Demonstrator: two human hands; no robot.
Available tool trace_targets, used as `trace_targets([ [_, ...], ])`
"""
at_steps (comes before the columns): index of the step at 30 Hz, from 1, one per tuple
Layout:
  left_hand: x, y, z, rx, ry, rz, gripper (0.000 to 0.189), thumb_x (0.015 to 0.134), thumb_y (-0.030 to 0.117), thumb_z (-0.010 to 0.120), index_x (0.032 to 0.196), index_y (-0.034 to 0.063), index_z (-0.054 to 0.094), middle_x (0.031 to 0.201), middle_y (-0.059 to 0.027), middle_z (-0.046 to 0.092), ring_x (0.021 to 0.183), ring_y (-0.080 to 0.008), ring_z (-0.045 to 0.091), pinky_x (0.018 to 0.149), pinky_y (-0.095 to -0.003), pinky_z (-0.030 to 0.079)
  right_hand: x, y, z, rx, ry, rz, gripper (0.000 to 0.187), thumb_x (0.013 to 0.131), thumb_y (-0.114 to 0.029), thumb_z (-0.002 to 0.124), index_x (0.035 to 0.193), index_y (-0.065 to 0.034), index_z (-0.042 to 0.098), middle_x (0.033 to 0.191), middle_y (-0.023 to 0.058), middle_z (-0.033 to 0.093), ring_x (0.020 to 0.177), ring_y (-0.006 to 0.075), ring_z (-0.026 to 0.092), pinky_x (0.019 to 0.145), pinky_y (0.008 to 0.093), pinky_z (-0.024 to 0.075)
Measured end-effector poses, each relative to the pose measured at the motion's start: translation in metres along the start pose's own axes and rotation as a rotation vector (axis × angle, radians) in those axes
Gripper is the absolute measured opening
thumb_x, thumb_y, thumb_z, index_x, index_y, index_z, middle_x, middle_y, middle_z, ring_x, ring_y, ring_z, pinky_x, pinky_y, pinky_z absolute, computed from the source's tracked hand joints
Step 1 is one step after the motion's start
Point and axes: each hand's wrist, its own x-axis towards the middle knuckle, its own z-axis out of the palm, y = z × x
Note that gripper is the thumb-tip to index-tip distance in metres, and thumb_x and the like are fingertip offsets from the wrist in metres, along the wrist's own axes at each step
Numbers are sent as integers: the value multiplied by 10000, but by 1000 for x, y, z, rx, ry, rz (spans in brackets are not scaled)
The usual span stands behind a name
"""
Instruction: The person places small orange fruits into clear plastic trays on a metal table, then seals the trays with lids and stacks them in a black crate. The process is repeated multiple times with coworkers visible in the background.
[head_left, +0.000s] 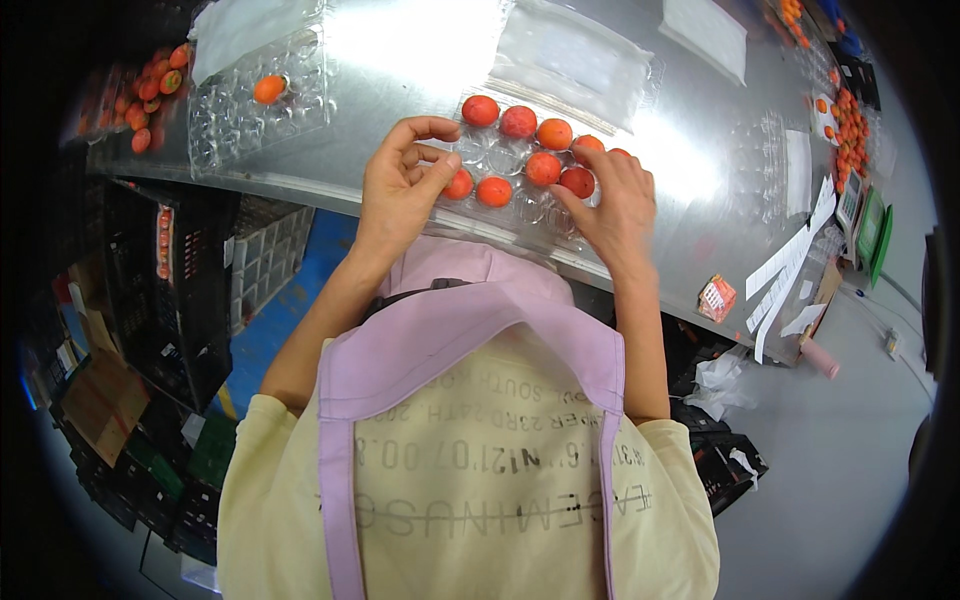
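In the head view a clear plastic tray with moulded cups (504, 156) lies before me on a metal table, holding several round orange-red fruits, maybe tomatoes. A row of them (519, 121) fills the far side; nearer me, some cups hold fruit and some show bare plastic. My left hand (405, 171) is at the tray's left end, fingers curled and apart, its thumb close to an orange-red fruit (458, 184). My right hand (616, 199) reaches over the right end, with its fingertips at a far-row fruit (587, 148) and its thumb beside a darker red fruit (577, 182); whether it grips either is unclear.
Clear trays (262, 124) with one orange fruit (269, 89) stand at the left, near a heap of fruit (150, 88). White pads (574, 64) lie beyond my tray. Paper strips (791, 251) and a scale (850, 199) are at the right. Black crates (169, 292) stand below left.
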Motion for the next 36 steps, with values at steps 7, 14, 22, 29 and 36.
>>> trace_targets([
  [7, 1, -6, 3, -3, -19, -52, 252, 827, -3, 585, 1073, -13, 530, 1025, -66, 568, 787, -72, 555, 656, -193, 485, -11, 12, -3, -108, -92, 15, 416, 618, -190, 755, 1008, -119, 630, 895, 27, 575, 888, 194, 534, 767, 329, 377],
  [14, -5, -11, 9, 98, -125, -113, 238, 863, 77, 579, 1087, 7, 544, 984, -49, 599, 800, -78, 552, 686, -220, 455, -9, 15, -15, 7, -50, -16, 385, 611, -150, 751, 976, -107, 636, 901, 35, 581, 823, 199, 541, 746, 330, 393],
  [22, -18, 6, 32, -198, -328, -457, 393, 900, 340, 556, 1131, 23, 541, 958, -50, 592, 756, -109, 569, 625, -236, 473, -5, -19, -35, 721, -75, -40, 412, 606, -62, 766, 993, -51, 624, 971, 76, 581, 799, 185, 519, 682, 291, 445],
  [29, -35, 3, 19, -222, -139, -92, 380, 814, 60, 644, 1163, 11, 502, 1097, -79, 565, 945, -137, 574, 793, -262, 485, 4, -33, -14, 1022, -199, 115, 474, 657, -103, 753, 1094, -30, 582, 995, 69, 583, 860, 160, 526, 803, 303, 433],
  [36, -35, 6, -13, -60, -86, 118, 455, 739, -43, 671, 1160, 20, 508, 1129, -77, 553, 1001, -155, 555, 837, -276, 476, 19, -65, 8, 1267, -410, 345, 389, 755, -134, 698, 1096, 1, 572, 984, 40, 596, 871, 121, 519, 858, 283, 407],
])
